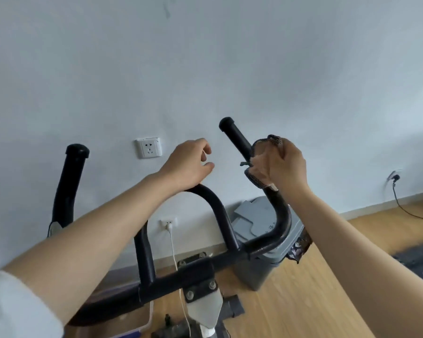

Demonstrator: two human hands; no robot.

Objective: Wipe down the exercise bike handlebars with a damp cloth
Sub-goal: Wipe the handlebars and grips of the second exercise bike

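Note:
The black exercise bike handlebars [220, 211] fill the lower middle of the head view, with a centre loop and two upright horns. My right hand [287, 164] grips a pale cloth with a dark patterned edge [258, 164], wrapped around the right horn [235, 135] just below its capped tip. My left hand [191, 164] hovers above the top of the centre loop, fingers loosely curled, nothing in it, its wrist resting close to the bar. The left horn [70, 181] stands free at the far left.
A grey lidded bin [261, 264] stands on the wooden floor behind the right bar. Wall sockets [149, 148] sit on the white wall, one with a white cable hanging down. A black cord [405, 208] runs along the floor at right.

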